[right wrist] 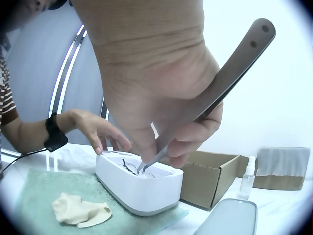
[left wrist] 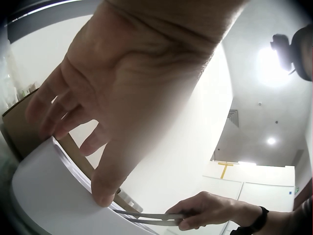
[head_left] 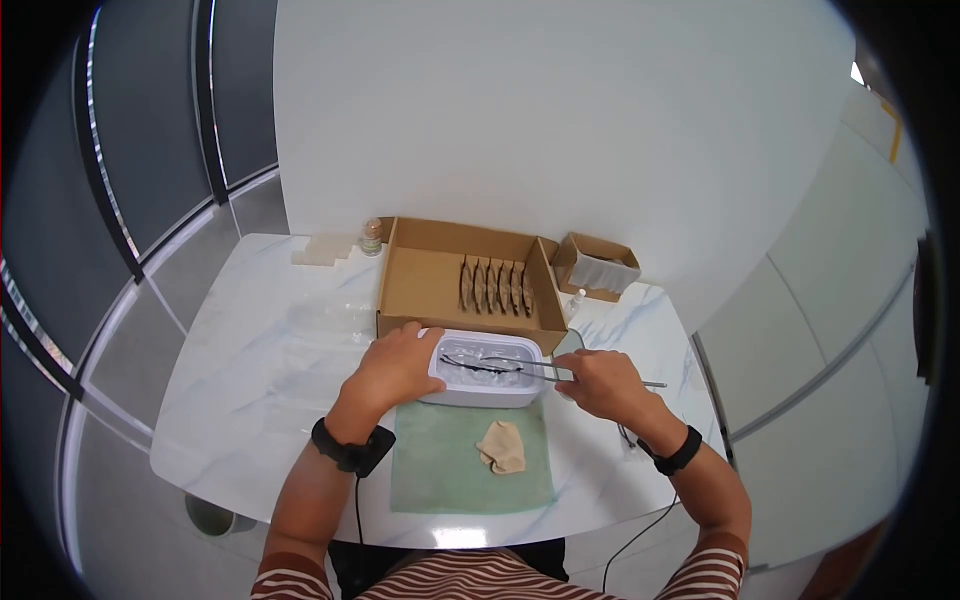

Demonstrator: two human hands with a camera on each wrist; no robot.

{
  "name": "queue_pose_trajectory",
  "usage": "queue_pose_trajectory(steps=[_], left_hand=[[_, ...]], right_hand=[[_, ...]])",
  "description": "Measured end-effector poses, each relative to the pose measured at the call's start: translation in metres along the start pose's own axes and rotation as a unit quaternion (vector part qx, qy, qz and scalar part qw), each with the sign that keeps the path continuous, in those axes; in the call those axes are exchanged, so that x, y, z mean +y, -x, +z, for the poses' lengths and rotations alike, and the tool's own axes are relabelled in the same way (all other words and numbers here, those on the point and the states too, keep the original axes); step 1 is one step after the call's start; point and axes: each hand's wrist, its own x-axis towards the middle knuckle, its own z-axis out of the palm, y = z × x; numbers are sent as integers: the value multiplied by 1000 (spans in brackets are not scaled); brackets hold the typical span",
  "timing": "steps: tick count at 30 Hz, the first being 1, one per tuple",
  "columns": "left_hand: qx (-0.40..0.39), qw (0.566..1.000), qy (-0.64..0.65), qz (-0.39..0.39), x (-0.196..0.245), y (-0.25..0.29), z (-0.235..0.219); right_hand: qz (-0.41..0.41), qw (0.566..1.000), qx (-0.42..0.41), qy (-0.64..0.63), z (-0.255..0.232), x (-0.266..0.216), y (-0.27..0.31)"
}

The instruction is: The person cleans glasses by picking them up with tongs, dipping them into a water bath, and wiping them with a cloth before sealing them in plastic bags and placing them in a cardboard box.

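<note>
A white oblong ultrasonic cleaner stands at the back of a green mat. Thin, dark-rimmed glasses lie in its basin. My left hand holds the cleaner's left end, thumb at the front rim and fingers at the back rim, as the left wrist view also shows. Long metal tweezers are pinched in my right hand, over the cleaner's right end. Their tips reach down into the basin at the glasses, as the right wrist view shows.
A crumpled beige cloth lies on the mat. Behind the cleaner is a cardboard box with several thin dark-edged items in a row. To its right are a small spray bottle and a smaller box; a jar stands left.
</note>
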Motion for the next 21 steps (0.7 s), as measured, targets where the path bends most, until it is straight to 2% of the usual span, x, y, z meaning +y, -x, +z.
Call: queue_pose_trajectory(steps=[8, 14, 16, 21], left_hand=[[-14, 1000, -3, -2, 0, 0, 0], [-14, 1000, -14, -6, 1, -2, 1], [-18, 1000, -25, -6, 1, -2, 1], [-11, 999, -36, -5, -1, -4, 5]], right_hand=[[57, 998, -6, -19, -13, -7, 2], [42, 999, -8, -34, -23, 4, -10], [34, 997, -56, -34, -28, 9, -18], [2, 996, -89, -19, -27, 24, -36]])
